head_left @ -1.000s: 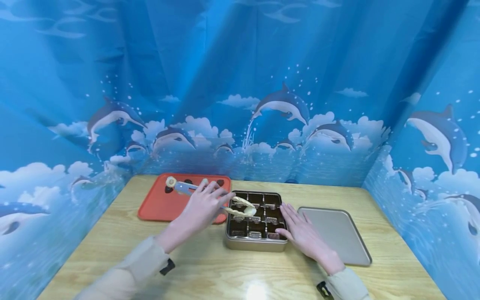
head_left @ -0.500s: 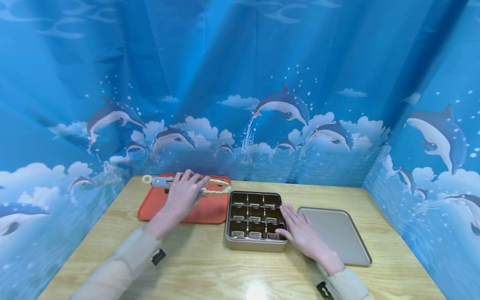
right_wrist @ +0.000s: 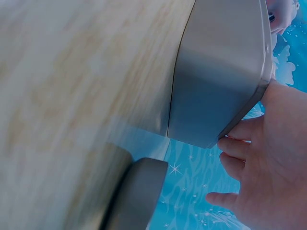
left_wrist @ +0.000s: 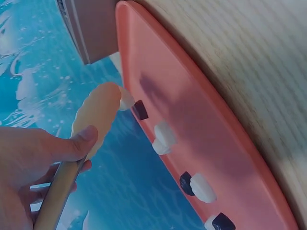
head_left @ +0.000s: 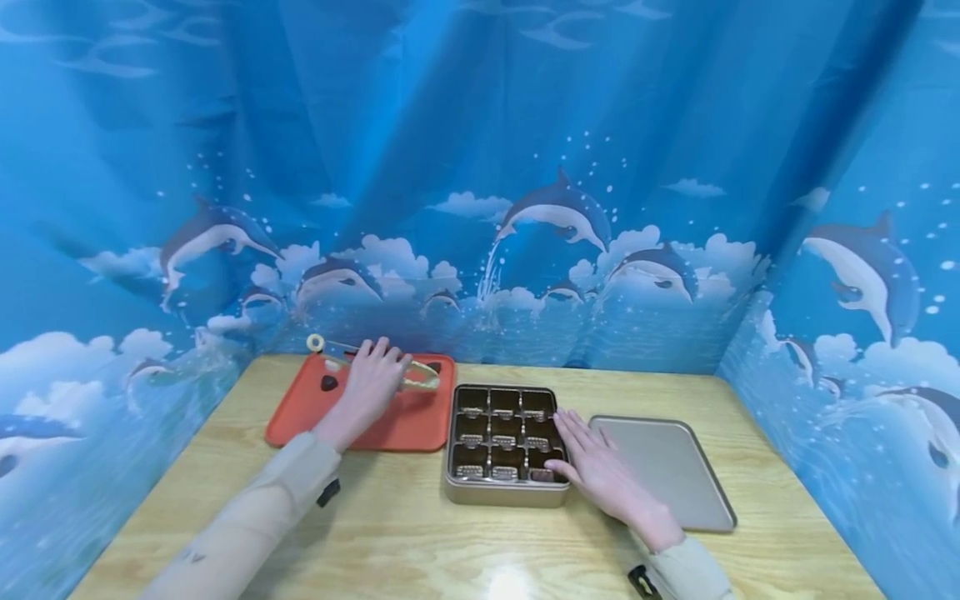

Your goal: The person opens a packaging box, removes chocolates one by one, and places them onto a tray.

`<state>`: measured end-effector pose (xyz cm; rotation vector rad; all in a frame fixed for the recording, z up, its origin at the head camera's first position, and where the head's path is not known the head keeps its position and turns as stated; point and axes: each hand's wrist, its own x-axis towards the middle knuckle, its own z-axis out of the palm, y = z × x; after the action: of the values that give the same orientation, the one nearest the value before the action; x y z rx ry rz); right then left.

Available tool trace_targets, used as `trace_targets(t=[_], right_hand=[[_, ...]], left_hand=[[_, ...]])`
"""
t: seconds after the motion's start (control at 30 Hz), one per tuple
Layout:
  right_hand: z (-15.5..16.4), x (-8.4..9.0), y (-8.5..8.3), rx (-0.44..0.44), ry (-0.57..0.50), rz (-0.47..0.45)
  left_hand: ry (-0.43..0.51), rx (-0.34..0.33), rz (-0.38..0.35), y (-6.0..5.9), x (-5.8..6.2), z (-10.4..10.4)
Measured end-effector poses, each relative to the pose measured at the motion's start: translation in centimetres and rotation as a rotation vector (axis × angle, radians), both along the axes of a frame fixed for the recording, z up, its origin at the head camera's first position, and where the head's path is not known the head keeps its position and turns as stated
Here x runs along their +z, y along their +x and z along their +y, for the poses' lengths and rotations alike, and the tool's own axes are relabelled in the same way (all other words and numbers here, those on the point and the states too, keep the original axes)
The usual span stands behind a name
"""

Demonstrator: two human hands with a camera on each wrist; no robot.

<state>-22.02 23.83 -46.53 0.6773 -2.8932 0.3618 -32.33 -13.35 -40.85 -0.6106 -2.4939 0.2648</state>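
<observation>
The left hand [head_left: 369, 379] grips the tongs [head_left: 375, 364] over the red tray [head_left: 405, 425] (small dark and white pieces lie there). The right hand [head_left: 600, 471] rests flat, fingers straight, on the tin [head_left: 498, 493].

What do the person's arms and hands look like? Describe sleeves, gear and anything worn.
Both hands, the left hand and the right hand, are bare, with no gloves or rings visible. Each arm wears a long beige sleeve reaching to the wrist. A small black device sits at the left cuff, another at the right.

We get bright, even overhead light, glare on the counter [head_left: 512, 581], and blurry wrist views up close.
</observation>
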Motion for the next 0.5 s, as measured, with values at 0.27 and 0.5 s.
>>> trace_targets(t=[0.27,0.5], right_hand=[[-0.2,0.2,0.0,-0.004,0.004,-0.018],[-0.1,0.1,0.0,-0.006,-0.001,-0.016]], left_hand=[[-0.078,0.036,-0.071,-1.5,-0.4,0.6],[-0.070,0.034,-0.117,-2.1,-0.7,0.7]])
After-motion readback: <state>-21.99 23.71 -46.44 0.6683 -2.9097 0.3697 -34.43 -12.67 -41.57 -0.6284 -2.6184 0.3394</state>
